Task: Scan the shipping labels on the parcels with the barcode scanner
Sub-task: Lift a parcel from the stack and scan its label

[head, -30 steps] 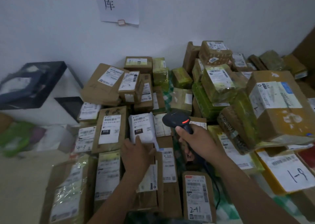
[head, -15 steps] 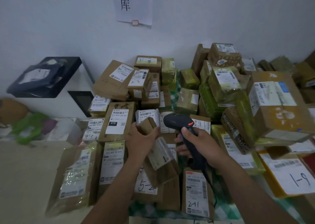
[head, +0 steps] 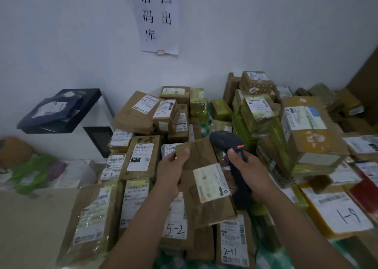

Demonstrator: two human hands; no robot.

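Parcel (head: 202, 156) of brown card is held raised above the pile (head: 133, 115), well within reach. It is gripped at its upper left edge by the left hand (head: 173, 170), with the thumb laid on the face and the fingers curled behind. Its white label (head: 211, 183) is turned up toward the camera on the lower right part of the face. The print on the label is too blurred to be read.

The scanner (head: 225, 140) is gripped by its handle in the right hand (head: 252, 171), with the fingers wrapped round it. Its head stands just beside the parcel's upper right corner, above the label, and is pointed away to the left rather than down at it.

The step in hand is judged to be the presenting of one parcel for scanning. No beam is seen on the label, so the scan is taken as not yet made.

For the next move, the scanner's nose would need to be tipped down onto the label, or the parcel tilted up to meet it. The label should be kept flat, steady and clear of the left thumb
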